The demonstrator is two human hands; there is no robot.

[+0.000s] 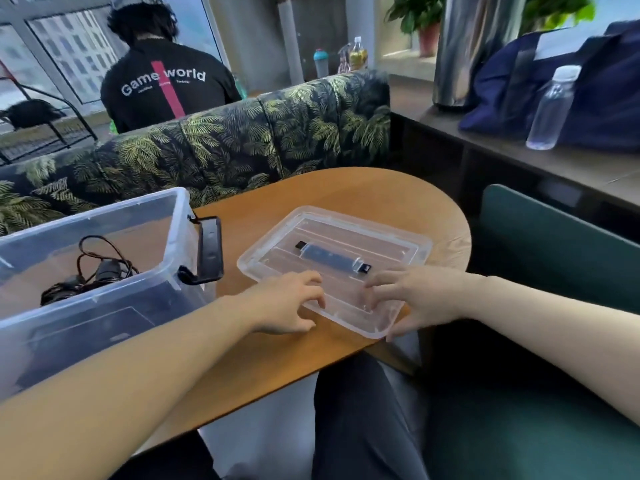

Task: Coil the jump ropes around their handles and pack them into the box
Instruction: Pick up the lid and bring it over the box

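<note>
The jump ropes [88, 271] lie bundled in the clear box [104, 258], which stands on the left part of the table [346, 192] with its black latch [207, 252] swung outward. Whether the cord is wound tightly round the handles cannot be told through the plastic. What remains, it seems, is the closing: the clear lid [337, 265] lies flat on the table just right of the box, a dark handle [330, 256] showing at its middle.

Both hands are at the lid's near edge. The left hand [287, 303] rests on the near left part of the lid, fingers bent, fingertips on the plastic. The right hand [412, 299] has its fingers curled onto the lid's near right part, with the thumb low by the corner; it looks like a pinch on the rim, though the contact under the edge is hidden.

To do this well, the person should get a firm hold on both near corners before lifting, since a thin lid flexes and slips. It should be carried level to the left and lowered squarely onto the box's rim, with the loose loop of cord pushed down first so nothing is trapped. The latch must stay swung out until the lid is seated.
</note>
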